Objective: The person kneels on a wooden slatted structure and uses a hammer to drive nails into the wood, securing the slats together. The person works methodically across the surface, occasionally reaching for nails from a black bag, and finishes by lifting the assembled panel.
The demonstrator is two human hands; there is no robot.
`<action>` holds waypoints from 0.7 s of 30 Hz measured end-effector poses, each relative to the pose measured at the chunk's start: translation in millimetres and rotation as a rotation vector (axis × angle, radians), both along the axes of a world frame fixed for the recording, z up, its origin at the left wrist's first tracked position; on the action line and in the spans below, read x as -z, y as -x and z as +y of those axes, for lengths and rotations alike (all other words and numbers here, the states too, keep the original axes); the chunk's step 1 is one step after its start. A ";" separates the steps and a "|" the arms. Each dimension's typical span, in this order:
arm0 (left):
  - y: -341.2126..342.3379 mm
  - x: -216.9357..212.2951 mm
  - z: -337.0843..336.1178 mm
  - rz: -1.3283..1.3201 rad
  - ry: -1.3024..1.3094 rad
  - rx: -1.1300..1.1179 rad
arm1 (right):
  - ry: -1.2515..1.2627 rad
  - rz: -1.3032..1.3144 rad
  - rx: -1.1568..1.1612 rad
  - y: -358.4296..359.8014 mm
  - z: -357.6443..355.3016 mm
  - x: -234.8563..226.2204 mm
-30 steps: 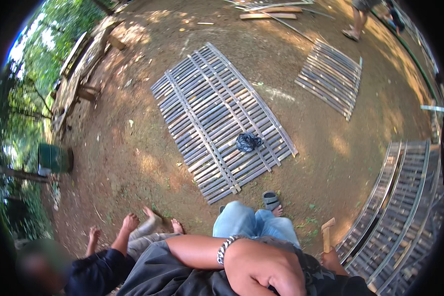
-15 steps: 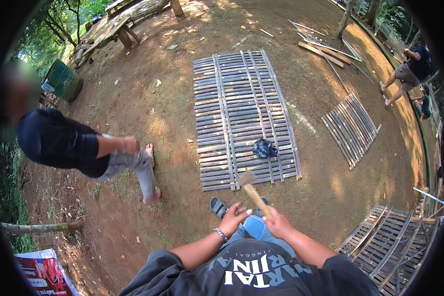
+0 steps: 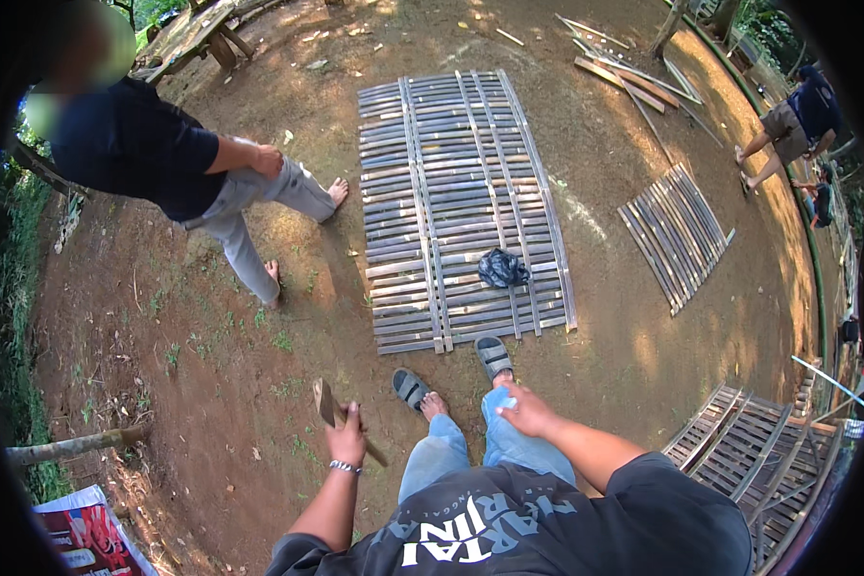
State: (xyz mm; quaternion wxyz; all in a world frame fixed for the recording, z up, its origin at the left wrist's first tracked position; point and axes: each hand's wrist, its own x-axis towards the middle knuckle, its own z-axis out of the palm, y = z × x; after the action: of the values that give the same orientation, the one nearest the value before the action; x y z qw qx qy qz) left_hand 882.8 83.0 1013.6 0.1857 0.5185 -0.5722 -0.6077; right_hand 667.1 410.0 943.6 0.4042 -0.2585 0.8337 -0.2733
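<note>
My left hand [image 3: 347, 440] is closed round the wooden handle of a hatchet [image 3: 324, 403]. Its brownish head sticks up beyond my fingers, and the handle's end points down towards my legs. My right hand [image 3: 528, 413] hangs in front of my right thigh, its thumb and fingers apart, with nothing visible in it. Just ahead of my sandalled feet lies a large slatted panel [image 3: 451, 211] of narrow dark strips tied across long rails. On its near right part sits a crumpled black plastic bag [image 3: 502, 269].
At left a barefoot person [image 3: 154, 158] strides beside the panel. A smaller slatted panel [image 3: 675, 238] lies to the right, with loose planks [image 3: 627, 84] beyond it. More slatted panels [image 3: 739, 451] stand near right. Another person [image 3: 799, 120] is at far right.
The hatchet has passed from my right hand to my left and swung out leftward. My right hand has dropped to my thigh. The person at left has stepped forward, towards the panel's far end.
</note>
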 end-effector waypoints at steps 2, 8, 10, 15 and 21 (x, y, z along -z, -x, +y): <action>-1.0 30.6 5.0 -0.225 0.092 0.105 | -0.123 -0.035 0.066 59.0 32.9 52.1; -51.6 50.2 72.3 -0.584 0.091 0.085 | -0.532 -0.179 -0.100 169.4 77.4 181.7; -15.4 115.3 87.3 -0.615 0.046 0.013 | -0.617 -0.159 -0.098 251.9 42.1 246.8; 2.3 269.0 85.9 -0.522 -0.052 0.029 | -0.332 0.060 0.246 379.3 -22.6 495.0; 25.6 359.1 59.6 -0.558 0.083 0.185 | -0.090 0.377 0.549 473.4 -155.0 582.3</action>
State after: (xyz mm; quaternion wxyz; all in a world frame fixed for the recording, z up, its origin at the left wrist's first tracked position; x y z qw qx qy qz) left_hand 857.2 142.6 654.5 -0.0139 0.6033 -0.6703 -0.4319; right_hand 193.7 255.0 361.3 0.1651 -0.0524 0.9436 -0.2823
